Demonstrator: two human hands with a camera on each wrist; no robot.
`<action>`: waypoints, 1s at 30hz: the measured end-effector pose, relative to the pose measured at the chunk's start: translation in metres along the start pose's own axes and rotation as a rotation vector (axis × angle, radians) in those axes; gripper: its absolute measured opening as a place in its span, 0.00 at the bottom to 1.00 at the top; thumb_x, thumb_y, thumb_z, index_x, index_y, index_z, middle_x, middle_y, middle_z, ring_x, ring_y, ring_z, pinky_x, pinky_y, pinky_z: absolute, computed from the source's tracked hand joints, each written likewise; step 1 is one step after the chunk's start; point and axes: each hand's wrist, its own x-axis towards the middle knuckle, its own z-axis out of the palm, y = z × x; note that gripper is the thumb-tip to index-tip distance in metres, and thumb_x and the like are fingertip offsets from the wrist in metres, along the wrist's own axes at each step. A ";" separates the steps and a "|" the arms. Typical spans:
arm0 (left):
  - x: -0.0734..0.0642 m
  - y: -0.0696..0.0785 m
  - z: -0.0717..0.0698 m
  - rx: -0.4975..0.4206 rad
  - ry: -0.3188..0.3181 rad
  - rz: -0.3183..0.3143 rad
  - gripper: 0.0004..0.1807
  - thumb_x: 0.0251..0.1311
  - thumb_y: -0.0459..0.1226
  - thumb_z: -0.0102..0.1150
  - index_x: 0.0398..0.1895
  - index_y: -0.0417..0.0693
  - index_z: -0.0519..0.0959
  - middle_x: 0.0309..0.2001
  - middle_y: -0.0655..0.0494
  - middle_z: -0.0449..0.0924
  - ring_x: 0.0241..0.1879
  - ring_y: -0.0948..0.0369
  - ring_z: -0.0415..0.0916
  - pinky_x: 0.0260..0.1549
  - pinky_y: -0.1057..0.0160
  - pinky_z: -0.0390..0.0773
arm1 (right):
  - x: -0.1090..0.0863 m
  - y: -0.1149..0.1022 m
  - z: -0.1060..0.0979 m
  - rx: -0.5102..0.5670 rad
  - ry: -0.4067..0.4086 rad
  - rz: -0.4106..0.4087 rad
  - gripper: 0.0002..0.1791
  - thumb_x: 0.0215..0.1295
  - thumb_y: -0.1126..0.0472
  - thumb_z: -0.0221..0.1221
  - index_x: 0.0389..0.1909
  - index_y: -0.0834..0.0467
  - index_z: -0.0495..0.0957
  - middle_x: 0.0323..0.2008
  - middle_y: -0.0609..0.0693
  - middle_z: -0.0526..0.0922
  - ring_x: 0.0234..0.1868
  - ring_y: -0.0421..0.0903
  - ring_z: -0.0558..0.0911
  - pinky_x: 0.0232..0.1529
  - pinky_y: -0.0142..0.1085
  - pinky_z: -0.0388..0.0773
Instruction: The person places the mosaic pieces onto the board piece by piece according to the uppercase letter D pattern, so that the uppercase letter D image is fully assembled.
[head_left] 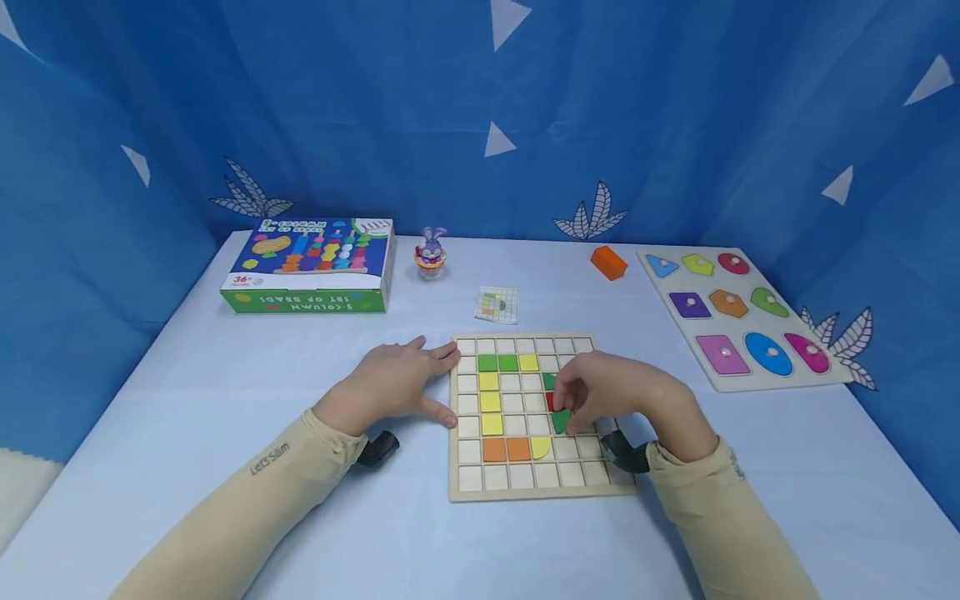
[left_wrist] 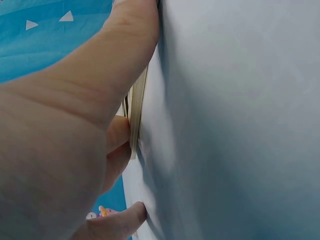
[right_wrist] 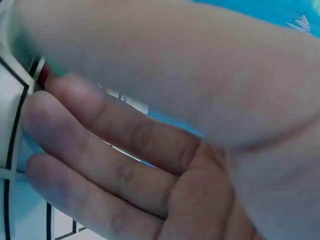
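A wooden grid board (head_left: 453, 457) lies flat before me. On its left edge rests my left hand (head_left: 392, 379), fingers spread and thumb lower down; the left wrist view shows fingers against the board's side (left_wrist: 136, 112). My right hand (head_left: 609, 385) is over the board's right part, thumb and fingertips pinching a green tile (head_left: 561, 420) at the grid. Beside it are a red tile (head_left: 550, 402) and another green tile (head_left: 549, 381), both partly hidden. Green squares (head_left: 487, 363), yellow squares (head_left: 491, 402), orange squares (head_left: 506, 450) and a rounded yellow tile (head_left: 540, 448) sit in cells.
Behind the board lies a small pattern card (head_left: 497, 305). Farther back are a bead-set box (head_left: 307, 267), a purple rabbit figure (head_left: 431, 252) and an orange block (head_left: 609, 262). A shape puzzle board (head_left: 738, 321) lies on the right. Blue curtain (head_left: 420, 108) closes the back.
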 end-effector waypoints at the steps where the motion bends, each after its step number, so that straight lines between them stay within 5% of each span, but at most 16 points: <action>1: 0.000 0.000 0.001 0.000 -0.002 -0.004 0.61 0.40 0.75 0.62 0.78 0.60 0.60 0.77 0.63 0.55 0.75 0.43 0.53 0.65 0.36 0.63 | 0.001 0.000 0.001 0.002 -0.003 -0.002 0.11 0.51 0.65 0.77 0.29 0.52 0.83 0.28 0.45 0.81 0.32 0.45 0.78 0.36 0.36 0.80; 16: 0.003 0.001 0.017 0.000 -0.005 0.006 0.60 0.40 0.75 0.62 0.78 0.60 0.60 0.77 0.63 0.56 0.75 0.42 0.54 0.65 0.37 0.63 | 0.003 0.008 0.015 -0.002 -0.014 -0.064 0.12 0.52 0.70 0.75 0.27 0.53 0.82 0.24 0.43 0.79 0.28 0.42 0.76 0.30 0.35 0.79; 30: 0.002 -0.004 0.012 -0.007 0.006 0.007 0.61 0.39 0.76 0.60 0.78 0.60 0.61 0.77 0.64 0.56 0.74 0.42 0.53 0.65 0.36 0.63 | 0.006 0.001 0.010 -0.028 -0.004 -0.029 0.11 0.52 0.69 0.75 0.28 0.52 0.83 0.25 0.44 0.78 0.29 0.43 0.76 0.31 0.36 0.78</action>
